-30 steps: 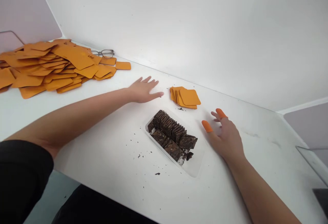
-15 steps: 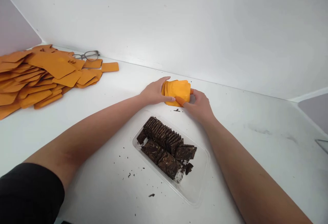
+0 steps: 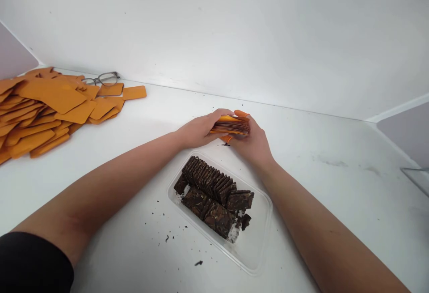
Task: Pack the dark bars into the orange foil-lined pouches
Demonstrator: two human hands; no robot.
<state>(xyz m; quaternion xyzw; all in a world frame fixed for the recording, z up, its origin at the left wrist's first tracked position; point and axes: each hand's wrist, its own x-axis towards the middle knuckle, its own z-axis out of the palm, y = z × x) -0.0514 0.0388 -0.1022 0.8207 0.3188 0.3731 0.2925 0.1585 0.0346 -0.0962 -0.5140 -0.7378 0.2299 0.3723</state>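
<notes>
Between my two hands is a thick stack of flat orange packets (image 3: 231,126), its layered edges facing me. My left hand (image 3: 197,129) closes on the stack's left end, thumb and fingers on opposite sides. Around the right end my right hand (image 3: 253,143) is wrapped, with orange finger covers on the thumb and a finger. Just nearer to me, a clear plastic tub (image 3: 259,252) lies on the white table. In it are thin dark brown squares (image 3: 209,179), a row on edge and several lying flat, with white bits among them.
A large heap of orange packets (image 3: 50,114) spreads over the left of the table. Eyeglasses (image 3: 107,78) rest at its back edge. Dark crumbs (image 3: 199,263) are scattered around the tub. A white wall (image 3: 214,38) rises behind; a thin metal frame (image 3: 414,179) shows at far right.
The stack has tipped from its broad orange face to its layered edges. My right hand has shifted its grip around its right end. The view has moved slightly.
</notes>
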